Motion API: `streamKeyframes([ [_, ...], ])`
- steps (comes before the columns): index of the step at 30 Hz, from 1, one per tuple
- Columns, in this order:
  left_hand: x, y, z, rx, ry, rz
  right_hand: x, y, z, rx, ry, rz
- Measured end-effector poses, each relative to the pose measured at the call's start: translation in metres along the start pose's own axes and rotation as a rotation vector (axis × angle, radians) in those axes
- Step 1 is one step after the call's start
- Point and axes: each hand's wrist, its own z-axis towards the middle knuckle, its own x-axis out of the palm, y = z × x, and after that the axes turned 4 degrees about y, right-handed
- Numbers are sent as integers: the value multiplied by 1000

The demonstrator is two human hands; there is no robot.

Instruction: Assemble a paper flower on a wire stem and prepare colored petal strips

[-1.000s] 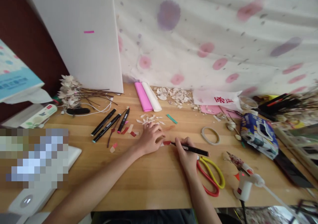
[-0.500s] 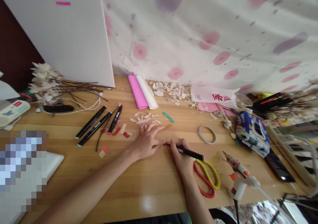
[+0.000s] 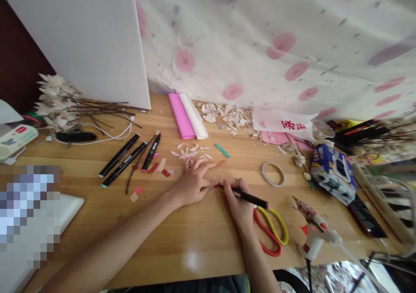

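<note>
My right hand point(image 3: 238, 197) grips a black marker point(image 3: 251, 198), its tip pointing left and down at the table. Against that tip lies a small red piece point(image 3: 216, 185), its far end pinched under the thumb side of my left hand point(image 3: 193, 182). The other left fingers stretch over the wood near a thin brownish strip point(image 3: 221, 164). Just beyond them are pale petal-like scraps point(image 3: 190, 151) and a green strip point(image 3: 222, 150). Scissors with red and yellow handles point(image 3: 271, 232) lie partly hidden behind my right hand and wrist.
Several black markers point(image 3: 119, 155) and coloured scraps point(image 3: 153, 167) lie left. Pink and white paper rolls point(image 3: 182, 116) rest at the back near loose petals point(image 3: 227, 115). A tape ring point(image 3: 272, 174), a glue gun point(image 3: 310, 228) and a wipes pack point(image 3: 333, 171) are right.
The camera view has tilted slightly, so the whole scene sits a little differently. Both hands stay in nearly the same place, the marker tip still at the small red piece.
</note>
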Motion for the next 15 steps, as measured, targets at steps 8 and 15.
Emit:
streamKeyframes([
  [8,1,1,0,11,-2,7,1,0,0,5,-10,2],
  [15,2,1,1,16,-15,7,-1,1,-1,-15,7,4],
])
